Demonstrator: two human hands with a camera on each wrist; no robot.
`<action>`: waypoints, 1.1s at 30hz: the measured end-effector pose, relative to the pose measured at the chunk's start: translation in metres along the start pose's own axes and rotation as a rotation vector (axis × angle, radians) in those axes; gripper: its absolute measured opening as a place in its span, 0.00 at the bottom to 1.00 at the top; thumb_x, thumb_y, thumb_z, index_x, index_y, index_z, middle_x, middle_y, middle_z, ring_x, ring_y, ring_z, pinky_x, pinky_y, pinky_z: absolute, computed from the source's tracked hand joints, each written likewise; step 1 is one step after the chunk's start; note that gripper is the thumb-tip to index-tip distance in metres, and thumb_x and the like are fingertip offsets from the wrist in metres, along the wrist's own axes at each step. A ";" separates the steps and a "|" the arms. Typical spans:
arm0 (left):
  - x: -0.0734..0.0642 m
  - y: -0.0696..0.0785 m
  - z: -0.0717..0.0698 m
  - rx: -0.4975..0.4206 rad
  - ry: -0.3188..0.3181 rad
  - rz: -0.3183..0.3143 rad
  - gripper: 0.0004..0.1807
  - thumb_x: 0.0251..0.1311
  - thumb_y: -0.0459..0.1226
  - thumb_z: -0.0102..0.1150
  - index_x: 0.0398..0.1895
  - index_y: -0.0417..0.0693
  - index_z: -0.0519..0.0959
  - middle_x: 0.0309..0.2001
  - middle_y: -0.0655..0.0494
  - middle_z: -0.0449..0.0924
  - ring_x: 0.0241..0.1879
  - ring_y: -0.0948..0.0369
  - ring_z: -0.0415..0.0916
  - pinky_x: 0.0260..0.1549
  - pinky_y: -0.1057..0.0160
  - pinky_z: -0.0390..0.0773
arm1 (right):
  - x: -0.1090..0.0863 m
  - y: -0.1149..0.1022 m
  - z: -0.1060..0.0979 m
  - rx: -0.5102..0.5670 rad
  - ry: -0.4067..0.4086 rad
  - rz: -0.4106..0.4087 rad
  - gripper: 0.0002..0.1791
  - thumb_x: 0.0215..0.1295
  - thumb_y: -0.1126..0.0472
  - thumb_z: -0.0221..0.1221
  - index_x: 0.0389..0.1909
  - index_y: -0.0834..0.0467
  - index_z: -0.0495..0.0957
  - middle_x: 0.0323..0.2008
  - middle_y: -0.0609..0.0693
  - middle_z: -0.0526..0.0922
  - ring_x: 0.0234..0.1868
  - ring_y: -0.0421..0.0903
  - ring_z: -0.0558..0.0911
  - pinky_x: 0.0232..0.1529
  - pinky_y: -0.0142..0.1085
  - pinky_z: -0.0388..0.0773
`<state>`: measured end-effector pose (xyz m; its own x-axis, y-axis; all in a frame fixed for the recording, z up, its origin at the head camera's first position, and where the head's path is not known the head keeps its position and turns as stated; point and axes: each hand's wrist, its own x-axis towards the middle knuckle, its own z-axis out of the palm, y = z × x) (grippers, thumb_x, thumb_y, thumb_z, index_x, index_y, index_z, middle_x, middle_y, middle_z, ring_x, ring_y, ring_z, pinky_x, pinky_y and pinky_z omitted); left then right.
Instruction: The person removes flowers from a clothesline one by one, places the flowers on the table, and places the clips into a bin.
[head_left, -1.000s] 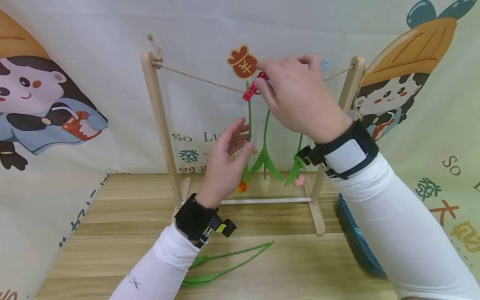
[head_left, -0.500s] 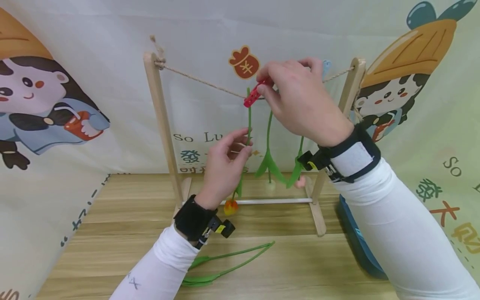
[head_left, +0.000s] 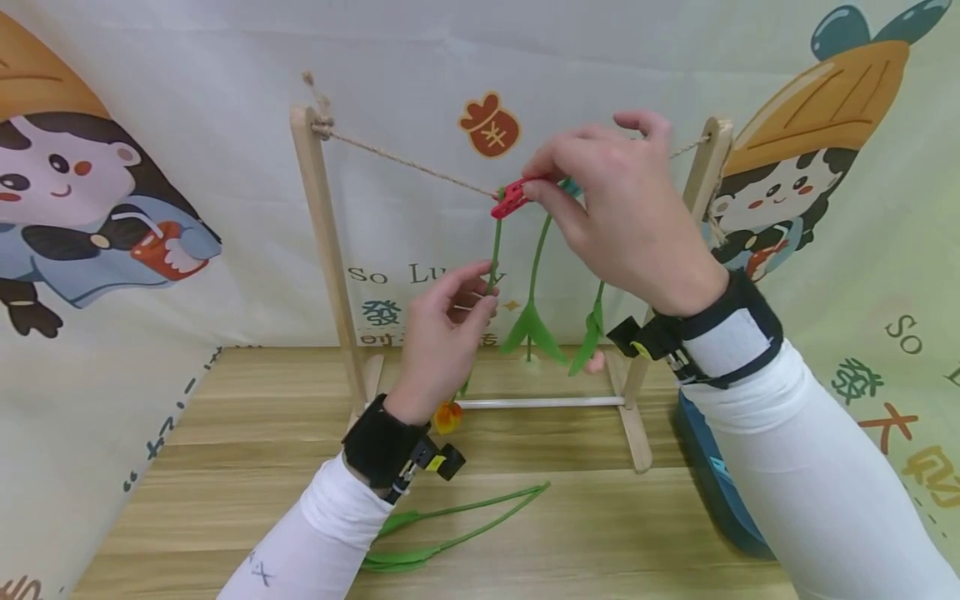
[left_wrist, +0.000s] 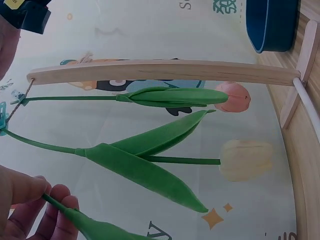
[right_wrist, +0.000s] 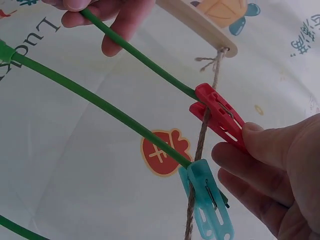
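Note:
My right hand (head_left: 626, 208) pinches a red clothespin (right_wrist: 220, 112) between thumb and fingers. The clothespin's jaws sit over the twine (head_left: 412, 163) and the end of an artificial tulip's green stem (right_wrist: 145, 59). Lower on that stem, my left hand (head_left: 446, 333) pinches it; the tulip's orange bloom (head_left: 447, 417) hangs upside down below, by the left wrist. Beside it a cream tulip (left_wrist: 246, 160) hangs head-down from a teal clothespin (right_wrist: 207, 200). Farther right on the twine hangs a pink tulip (left_wrist: 233, 97), its clip mostly hidden by my right hand in the head view.
The twine runs between two wooden posts (head_left: 321, 225) joined low down by a white rod (head_left: 540, 403). More green stems (head_left: 480, 502) lie on the wood-grain table (head_left: 600, 533) in front. At the right stands a blue bin (head_left: 720, 483), partly behind my right sleeve.
My left fingers have closed on the stem, and the orange bloom has swung down and left. The red clothespin has dropped slightly and turned more level, now over twine and stem.

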<state>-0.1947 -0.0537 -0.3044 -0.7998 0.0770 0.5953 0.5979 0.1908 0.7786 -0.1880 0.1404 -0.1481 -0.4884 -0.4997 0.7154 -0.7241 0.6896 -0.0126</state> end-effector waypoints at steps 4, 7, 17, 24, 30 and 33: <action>-0.002 0.000 0.000 0.017 0.004 0.002 0.21 0.71 0.25 0.64 0.66 0.40 0.80 0.46 0.49 0.86 0.42 0.58 0.84 0.44 0.58 0.86 | -0.004 -0.001 0.001 -0.005 0.023 -0.022 0.06 0.75 0.62 0.66 0.45 0.60 0.88 0.45 0.53 0.91 0.55 0.52 0.85 0.74 0.56 0.50; -0.004 0.000 -0.001 0.026 0.006 0.006 0.21 0.71 0.26 0.64 0.65 0.41 0.80 0.47 0.49 0.86 0.42 0.58 0.84 0.44 0.61 0.85 | -0.006 -0.001 0.001 0.000 0.043 -0.035 0.06 0.74 0.63 0.66 0.45 0.61 0.88 0.44 0.54 0.92 0.59 0.52 0.84 0.74 0.58 0.50; -0.009 -0.004 -0.002 0.035 0.008 0.014 0.20 0.71 0.25 0.64 0.64 0.41 0.81 0.46 0.50 0.86 0.42 0.58 0.83 0.43 0.61 0.85 | -0.014 0.001 -0.006 -0.002 0.090 -0.025 0.07 0.74 0.62 0.67 0.46 0.61 0.88 0.44 0.53 0.92 0.60 0.51 0.85 0.76 0.54 0.49; -0.016 -0.006 -0.005 0.057 0.003 0.034 0.20 0.71 0.25 0.64 0.64 0.41 0.81 0.47 0.48 0.85 0.43 0.58 0.83 0.44 0.60 0.86 | -0.023 0.005 -0.008 -0.035 0.169 -0.067 0.10 0.76 0.60 0.66 0.47 0.63 0.88 0.44 0.55 0.91 0.60 0.52 0.84 0.75 0.55 0.47; -0.023 -0.005 -0.015 0.120 -0.001 0.078 0.21 0.68 0.24 0.66 0.63 0.43 0.83 0.45 0.50 0.86 0.42 0.59 0.83 0.41 0.61 0.86 | -0.039 0.004 -0.013 -0.021 0.153 -0.046 0.10 0.74 0.60 0.68 0.47 0.63 0.88 0.45 0.56 0.91 0.59 0.53 0.84 0.74 0.56 0.49; -0.026 -0.004 -0.022 0.179 -0.021 0.108 0.21 0.67 0.23 0.67 0.61 0.43 0.85 0.45 0.50 0.86 0.41 0.60 0.83 0.41 0.62 0.86 | -0.054 0.004 -0.017 -0.014 0.132 -0.023 0.11 0.72 0.61 0.69 0.48 0.63 0.88 0.46 0.57 0.90 0.56 0.54 0.85 0.73 0.58 0.50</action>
<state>-0.1748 -0.0776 -0.3189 -0.7337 0.1265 0.6676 0.6626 0.3512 0.6615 -0.1566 0.1792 -0.1744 -0.4027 -0.4433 0.8009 -0.7272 0.6863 0.0143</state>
